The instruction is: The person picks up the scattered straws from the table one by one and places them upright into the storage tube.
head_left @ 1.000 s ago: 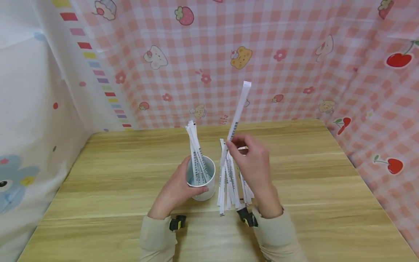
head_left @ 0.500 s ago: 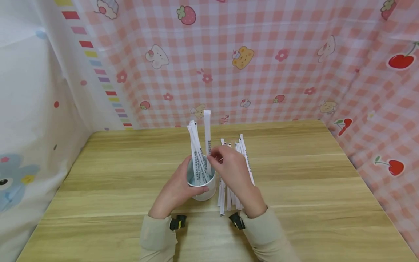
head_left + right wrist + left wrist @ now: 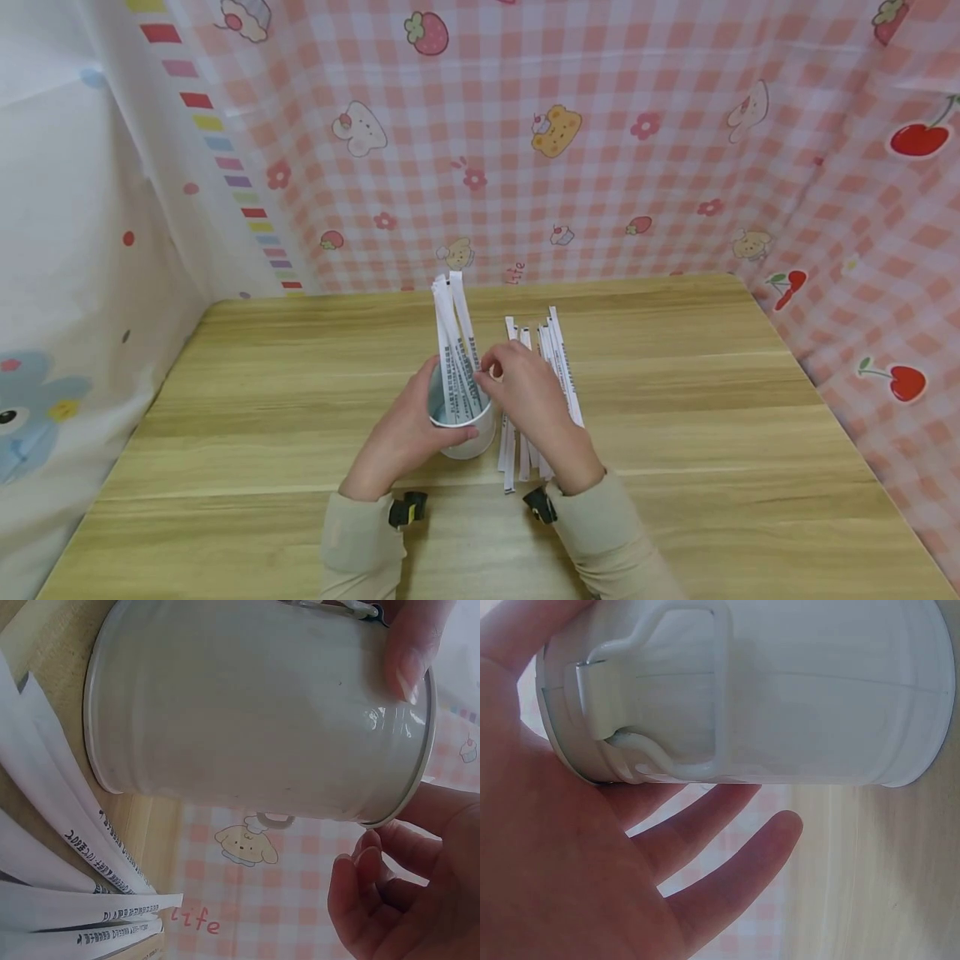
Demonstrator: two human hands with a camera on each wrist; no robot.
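Observation:
In the head view my left hand point(image 3: 397, 429) grips a white metal bucket point(image 3: 477, 442) near its rim, thumb in front. The left wrist view shows the bucket's folded wire handle point(image 3: 721, 690) and several fingers point(image 3: 735, 885) spread below it. Several paper-wrapped straws point(image 3: 450, 333) stand in the bucket, tilted left. My right hand point(image 3: 532, 400) is at the right rim, its fingertips next to the rightmost straw and loosely bent. In the right wrist view nothing shows between its fingers point(image 3: 345, 892); the hand partly hides that spot.
More wrapped straws point(image 3: 555, 350) lie loosely on the wooden table point(image 3: 675, 417), right of the bucket and partly under my right forearm. A pink checked cloth point(image 3: 480, 125) hangs behind the table, with cloth at both sides too.
My right hand has carried a wrapped straw from the pile leftward into the bucket. That straw has sunk lower and now leans left against the others. The left hand stays on the bucket.

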